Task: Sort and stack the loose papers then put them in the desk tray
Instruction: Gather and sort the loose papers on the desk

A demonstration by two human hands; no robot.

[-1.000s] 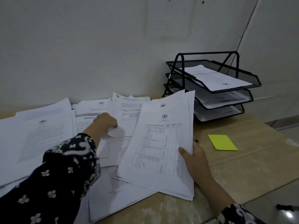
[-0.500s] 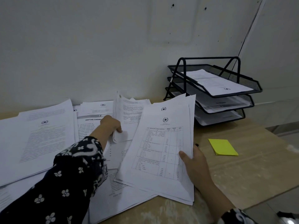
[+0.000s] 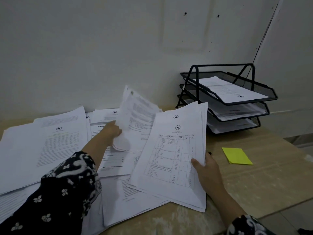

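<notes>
Loose white printed papers [image 3: 50,150] lie spread over the left and middle of the desk. My left hand [image 3: 110,131] grips the lower corner of a small sheaf of sheets [image 3: 137,114] and holds it lifted and curled above the pile. My right hand [image 3: 206,172] holds the right edge of a stack of papers [image 3: 171,158] whose top sheet carries a table. A black three-tier mesh desk tray [image 3: 264,90] stands at the back right against the wall, with paper in every tier.
A yellow sticky-note pad [image 3: 237,156] lies on the wooden desk [image 3: 264,185] to the right of my right hand. The desk's right edge drops to a tiled floor. A white wall runs close behind the papers.
My left hand has raised the sheaf of sheets off the pile, so it now stands tilted up. My right hand and its stack have stayed put.
</notes>
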